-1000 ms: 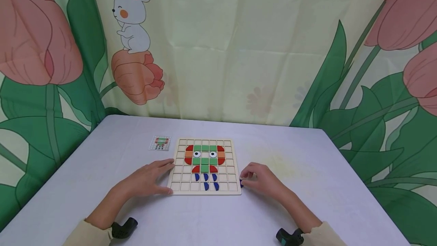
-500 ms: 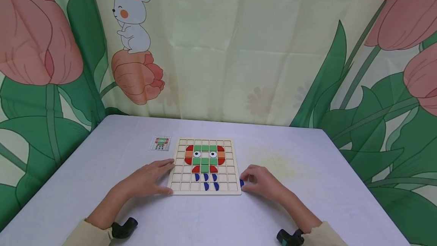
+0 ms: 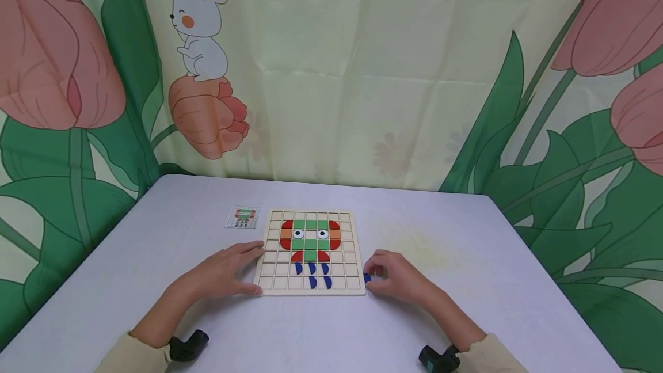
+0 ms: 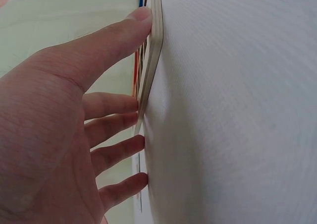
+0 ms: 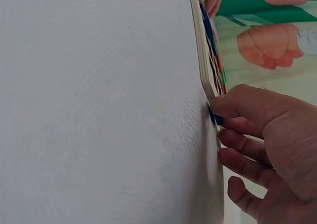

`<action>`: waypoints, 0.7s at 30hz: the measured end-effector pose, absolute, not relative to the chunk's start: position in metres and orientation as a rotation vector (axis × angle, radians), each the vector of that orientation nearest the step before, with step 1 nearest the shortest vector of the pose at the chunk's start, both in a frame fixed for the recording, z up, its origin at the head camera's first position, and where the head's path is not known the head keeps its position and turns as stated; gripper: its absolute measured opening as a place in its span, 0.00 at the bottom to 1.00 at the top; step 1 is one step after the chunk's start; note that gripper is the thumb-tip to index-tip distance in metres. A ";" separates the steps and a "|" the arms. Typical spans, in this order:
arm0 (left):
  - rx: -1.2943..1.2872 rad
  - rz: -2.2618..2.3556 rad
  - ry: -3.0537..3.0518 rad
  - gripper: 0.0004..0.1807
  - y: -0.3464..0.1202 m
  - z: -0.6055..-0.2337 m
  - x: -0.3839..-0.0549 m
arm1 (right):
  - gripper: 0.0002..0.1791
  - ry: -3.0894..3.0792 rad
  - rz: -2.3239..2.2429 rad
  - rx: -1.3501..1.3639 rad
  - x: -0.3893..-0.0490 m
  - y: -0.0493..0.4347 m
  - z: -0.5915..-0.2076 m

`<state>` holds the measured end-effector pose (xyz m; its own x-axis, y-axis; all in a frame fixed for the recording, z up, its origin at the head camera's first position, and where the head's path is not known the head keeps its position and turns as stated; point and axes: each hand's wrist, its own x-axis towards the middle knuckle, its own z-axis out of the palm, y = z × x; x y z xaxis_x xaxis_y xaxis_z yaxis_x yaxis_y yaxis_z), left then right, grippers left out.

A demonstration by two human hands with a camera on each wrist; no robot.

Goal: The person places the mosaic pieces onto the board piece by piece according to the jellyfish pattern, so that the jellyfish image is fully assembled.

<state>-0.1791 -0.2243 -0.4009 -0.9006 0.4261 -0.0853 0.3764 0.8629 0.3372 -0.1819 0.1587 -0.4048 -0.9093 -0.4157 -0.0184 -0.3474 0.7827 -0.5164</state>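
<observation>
A pale wooden grid board lies flat on the table, bearing a figure of red, orange, green and blue tiles with two eye tiles. Along its left edge rests my left hand, thumb and fingers spread; the left wrist view shows the thumb tip against the board's side. Just off the right edge, my right hand pinches a small blue rounded tile between thumb and index finger. In the right wrist view this blue tile sits low beside the board's corner, partly hidden by the thumb.
Behind the board's left side lies a small pattern card printed with a similar figure. A white cloth covers the table. A curtain with tulips and a rabbit hangs at the far edge.
The right fingers have shifted slightly around the blue tile, and more of the tile shows now than a second ago. The left hand and board have stayed still.
</observation>
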 end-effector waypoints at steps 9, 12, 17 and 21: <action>0.639 0.498 2.863 0.49 -0.225 -0.398 -0.179 | 0.08 2.824 -0.877 -0.639 -0.186 0.144 -0.398; 0.633 0.499 2.861 0.49 -0.225 -0.397 -0.178 | 0.08 2.793 -0.895 -0.674 -0.188 0.132 -0.395; 0.626 0.499 2.857 0.49 -0.224 -0.396 -0.178 | 0.08 2.745 -0.897 -0.724 -0.190 0.112 -0.392; 0.623 0.494 2.857 0.49 -0.224 -0.396 -0.178 | 0.09 2.718 -0.893 -0.753 -0.190 0.096 -0.390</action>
<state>-0.1776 -0.2237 -0.3965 -0.8969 0.4310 -0.0994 0.3725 0.8572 0.3556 -0.1899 0.0959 -0.3898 -0.8547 -0.5189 -0.0150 -0.4089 0.6907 -0.5964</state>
